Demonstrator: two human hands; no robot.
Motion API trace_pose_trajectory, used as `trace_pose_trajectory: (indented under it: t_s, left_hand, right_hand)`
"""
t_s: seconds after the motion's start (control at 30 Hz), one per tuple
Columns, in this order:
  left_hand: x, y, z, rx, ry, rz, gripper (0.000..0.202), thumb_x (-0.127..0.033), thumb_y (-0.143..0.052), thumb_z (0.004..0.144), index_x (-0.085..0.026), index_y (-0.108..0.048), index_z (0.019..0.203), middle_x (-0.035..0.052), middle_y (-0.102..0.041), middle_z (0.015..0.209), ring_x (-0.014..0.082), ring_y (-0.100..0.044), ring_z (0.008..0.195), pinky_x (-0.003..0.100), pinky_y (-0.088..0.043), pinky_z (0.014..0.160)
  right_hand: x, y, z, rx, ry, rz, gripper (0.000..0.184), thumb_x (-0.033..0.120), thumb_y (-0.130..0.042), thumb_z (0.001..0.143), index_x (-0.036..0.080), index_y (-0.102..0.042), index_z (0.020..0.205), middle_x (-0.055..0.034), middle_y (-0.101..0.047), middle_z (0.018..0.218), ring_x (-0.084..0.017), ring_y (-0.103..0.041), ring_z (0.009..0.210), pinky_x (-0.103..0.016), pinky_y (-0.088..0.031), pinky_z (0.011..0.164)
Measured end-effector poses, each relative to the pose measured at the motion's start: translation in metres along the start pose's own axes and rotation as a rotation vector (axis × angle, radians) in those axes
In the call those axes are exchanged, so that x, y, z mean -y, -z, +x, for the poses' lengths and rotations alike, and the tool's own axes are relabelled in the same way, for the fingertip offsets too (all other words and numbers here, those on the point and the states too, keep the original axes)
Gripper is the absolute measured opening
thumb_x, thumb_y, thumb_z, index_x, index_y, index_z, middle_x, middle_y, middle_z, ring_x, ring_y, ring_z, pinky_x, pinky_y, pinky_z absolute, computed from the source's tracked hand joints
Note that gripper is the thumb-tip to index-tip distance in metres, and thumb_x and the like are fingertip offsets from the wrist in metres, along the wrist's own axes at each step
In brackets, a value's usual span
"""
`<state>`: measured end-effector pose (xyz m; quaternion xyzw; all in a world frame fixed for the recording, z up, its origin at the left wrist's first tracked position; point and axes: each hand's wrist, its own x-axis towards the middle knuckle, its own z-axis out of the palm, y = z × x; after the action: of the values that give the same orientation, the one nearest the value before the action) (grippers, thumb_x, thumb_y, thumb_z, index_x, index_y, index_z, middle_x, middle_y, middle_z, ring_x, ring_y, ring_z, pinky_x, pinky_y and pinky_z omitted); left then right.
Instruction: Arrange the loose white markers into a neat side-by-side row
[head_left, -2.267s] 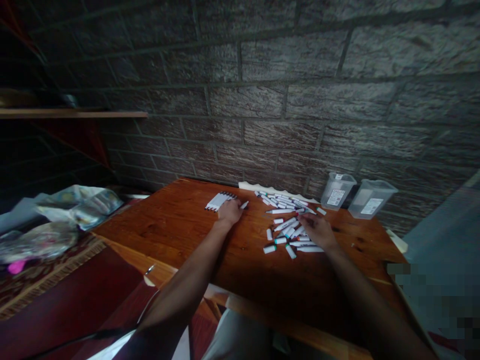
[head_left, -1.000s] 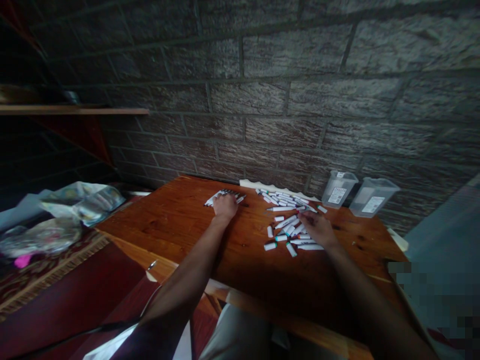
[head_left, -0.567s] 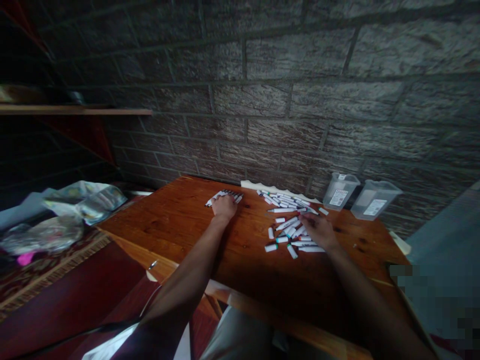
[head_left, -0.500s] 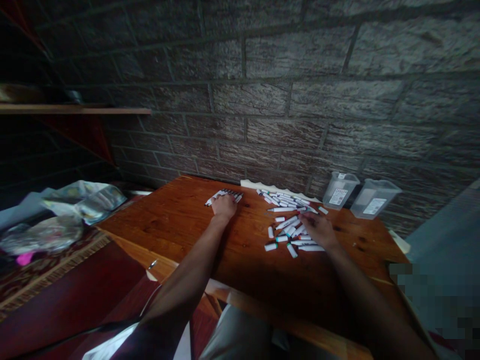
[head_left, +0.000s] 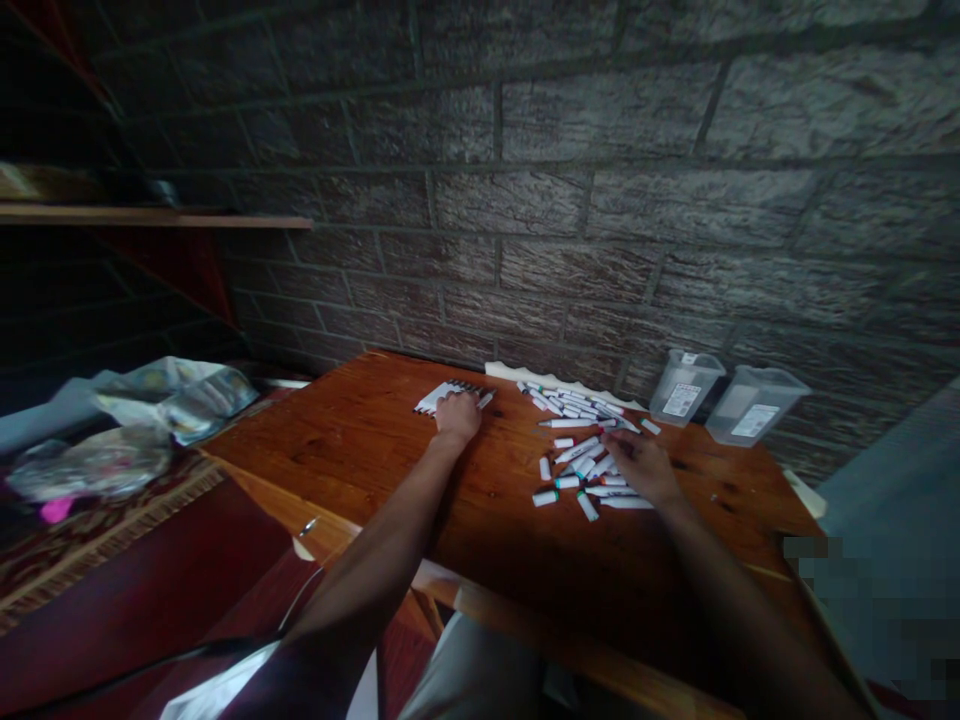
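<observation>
My left hand point(head_left: 457, 415) lies curled on a neat row of white markers point(head_left: 437, 396) at the back of the wooden table point(head_left: 360, 450). One marker point(head_left: 487, 400) sticks out just right of its knuckles. My right hand point(head_left: 642, 466) rests on a loose pile of white markers point(head_left: 574, 470). Its fingertips are pinched at the end of a long marker point(head_left: 574, 423). More markers point(head_left: 570, 403) lie scattered behind the pile, near the wall.
Two clear plastic tubs point(head_left: 684, 385) point(head_left: 754, 404) stand at the back right against the brick wall. Crumpled plastic bags point(head_left: 161, 400) lie on a patterned cloth to the left. A wooden shelf point(head_left: 187, 218) juts out at the upper left.
My left hand moved from the right end of the marker row onto it and stayed there. My right hand has barely moved on the pile. The view shifted slightly.
</observation>
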<state>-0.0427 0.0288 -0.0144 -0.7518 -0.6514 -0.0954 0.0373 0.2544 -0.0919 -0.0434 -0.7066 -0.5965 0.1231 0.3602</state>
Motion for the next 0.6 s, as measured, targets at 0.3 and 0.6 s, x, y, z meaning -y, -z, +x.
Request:
trace_pose_trajectory:
  t_s: [0.3,0.6]
  left_hand:
    - [-0.0037,-0.0012,-0.0012,-0.015,0.041,-0.011,0.034,-0.025,-0.041,0.092,-0.022,-0.074,0.103,0.0128,-0.071,0.106,0.0268,-0.061,0.107,0.037,-0.043,0.091]
    - [0.0013,-0.001,-0.0008,-0.015,0.132,-0.022,0.032,-0.032,-0.045,0.091,-0.02,-0.072,0.104,0.0131,-0.07,0.11,0.0295,-0.062,0.107,0.046,-0.038,0.098]
  right_hand:
    - [-0.0006,-0.0002,-0.0001,0.002,0.006,0.017,0.036,0.046,-0.05,0.086,0.019,-0.073,0.091,-0.0072,-0.075,0.087,-0.024,-0.068,0.082,-0.035,-0.049,0.076]
    - [0.0002,0.0002,-0.0006,0.0,0.01,0.022,0.038,0.047,-0.049,0.086,0.019,-0.073,0.09,-0.0078,-0.074,0.087,-0.024,-0.067,0.081,-0.035,-0.049,0.075]
